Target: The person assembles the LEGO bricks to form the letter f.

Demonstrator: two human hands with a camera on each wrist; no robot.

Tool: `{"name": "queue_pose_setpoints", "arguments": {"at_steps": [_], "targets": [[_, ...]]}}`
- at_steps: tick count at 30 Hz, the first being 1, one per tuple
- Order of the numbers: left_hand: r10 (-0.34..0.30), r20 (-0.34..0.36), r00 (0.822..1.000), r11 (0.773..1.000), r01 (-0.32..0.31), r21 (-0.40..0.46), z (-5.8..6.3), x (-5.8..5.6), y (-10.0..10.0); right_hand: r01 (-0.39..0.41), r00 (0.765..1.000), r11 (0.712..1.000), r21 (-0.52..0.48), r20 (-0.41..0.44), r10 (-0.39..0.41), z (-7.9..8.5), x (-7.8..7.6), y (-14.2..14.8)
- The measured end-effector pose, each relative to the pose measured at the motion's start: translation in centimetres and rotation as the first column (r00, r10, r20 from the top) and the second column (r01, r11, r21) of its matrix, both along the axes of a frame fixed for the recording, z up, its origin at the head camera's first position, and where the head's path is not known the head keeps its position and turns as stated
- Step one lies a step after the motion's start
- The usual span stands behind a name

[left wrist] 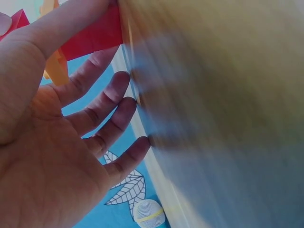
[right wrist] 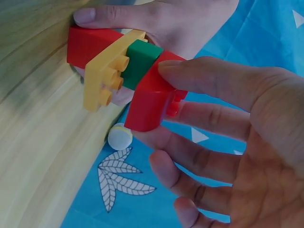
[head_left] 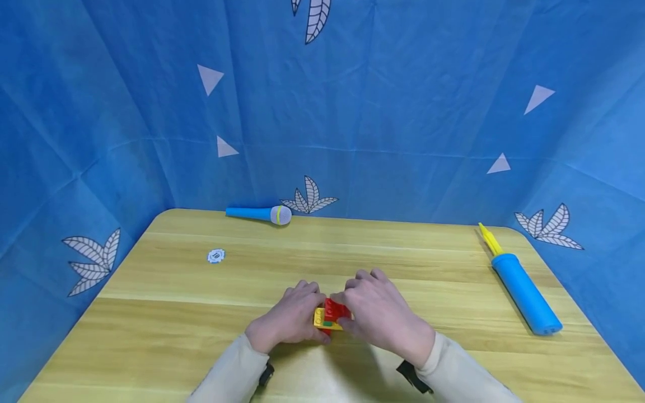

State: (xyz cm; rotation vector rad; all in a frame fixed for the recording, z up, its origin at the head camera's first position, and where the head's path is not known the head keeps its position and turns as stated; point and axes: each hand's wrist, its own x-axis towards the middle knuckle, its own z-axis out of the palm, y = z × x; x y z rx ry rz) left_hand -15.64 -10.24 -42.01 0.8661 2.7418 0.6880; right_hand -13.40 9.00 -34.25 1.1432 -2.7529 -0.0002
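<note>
A small stack of toy building blocks stands at the table's front middle, between both hands. From the table up, it has a lower red block (right wrist: 90,45), a yellow studded plate (right wrist: 97,83), a green block (right wrist: 141,61) and an upper red block (right wrist: 151,102) with slanted sides. My left hand (head_left: 292,318) pinches the lower red block between thumb and fingers, its other fingertips right at the tabletop. From the right, my right hand (head_left: 385,316) grips the upper red block with thumb and forefingers. Its remaining fingers are loosely bent beside the stack.
A blue toy microphone (head_left: 252,213) lies along the back edge of the wooden table (head_left: 166,336). Front-left of it is a round chip (head_left: 215,256) marked 10. A blue pump (head_left: 526,294) with a yellow nozzle lies at the right. Blue cloth (head_left: 403,112) surrounds the table.
</note>
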Motion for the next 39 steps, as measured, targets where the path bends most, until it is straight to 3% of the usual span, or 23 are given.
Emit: {"name": "queue_pose_setpoints", "arguments": {"at_steps": [19, 29, 34, 39], "targets": [[0.006, 0.000, 1.000, 1.000, -0.006, -0.010, -0.1, 0.1, 0.0, 0.014, 1.000, 0.999, 0.046, -0.009, -0.013, 0.1, 0.1, -0.7], [0.016, -0.007, 1.000, 0.999, -0.016, -0.029, -0.3, 0.0, 0.1, 0.036, 0.999, 0.998, -0.043, -0.010, -0.036, -0.3, 0.4, 0.1], [0.009, -0.019, 1.000, 1.000, -0.009, -0.013, -0.3, 0.0, 0.1, -0.100, 0.993, 0.984, -0.146, -0.070, 0.091, 0.1, 0.4, 0.7], [0.000, -0.017, 1.000, 1.000, 0.000, 0.000, -0.3, 0.0, 0.1, -0.271, 0.956, 0.946, -0.180, -0.169, 0.241, -0.7, 0.6, 1.3]]}}
